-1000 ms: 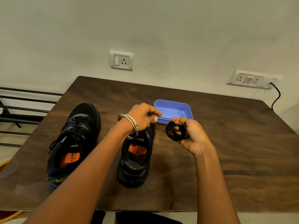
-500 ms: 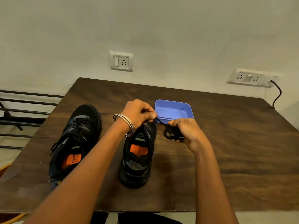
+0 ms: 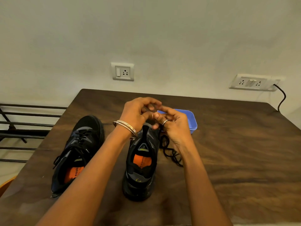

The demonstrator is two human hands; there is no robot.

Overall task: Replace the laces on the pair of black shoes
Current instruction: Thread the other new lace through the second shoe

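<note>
Dark wood-grain table (image 3: 228,152), matte and rectangular, serving as landmark and carrying every item. Laced black shoe (image 3: 78,150), mesh upper with an orange insole showing, lying tilted toward the table's left side. Unlaced black shoe (image 3: 143,160), same mesh and orange insole, tongue pulled up, standing upright near the table's middle. Loose black lace (image 3: 171,152), a thin round cord, lying in slack loops on the table just right of the unlaced shoe, its upper end rising toward the right hand (image 3: 175,124). Left hand (image 3: 138,113), two metal bangles on its wrist, hovering above the toe of the unlaced shoe, fingers (image 3: 151,101) curling inward. Right-hand fingers (image 3: 162,119), one wearing a silver ring, bending and meeting the left-hand fingers tip to tip; whether either is pinching the lace end cannot be told. Blue plastic tray (image 3: 192,121), shallow with rounded corners, sitting on the table behind the right hand.
</note>
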